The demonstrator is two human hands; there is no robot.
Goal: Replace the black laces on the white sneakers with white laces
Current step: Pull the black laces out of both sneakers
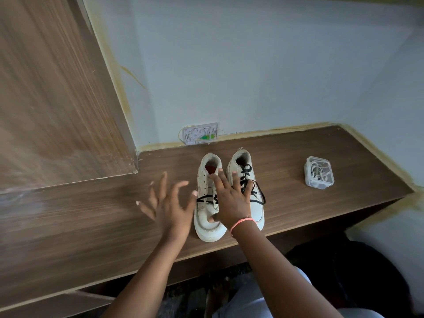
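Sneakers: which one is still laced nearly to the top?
The right sneaker: black lace crisscrosses almost up to its collar. The left sneaker shows lace only low down, upper eyelets bare. The right hand lies across both.

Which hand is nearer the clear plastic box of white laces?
Right. The right hand lies on the white sneakers, left of the clear plastic box; the left hand hovers farther left.

Right hand (pixel 231 200) spread over laced sneakers (pixel 207 216); left hand (pixel 169 203) open beside them.
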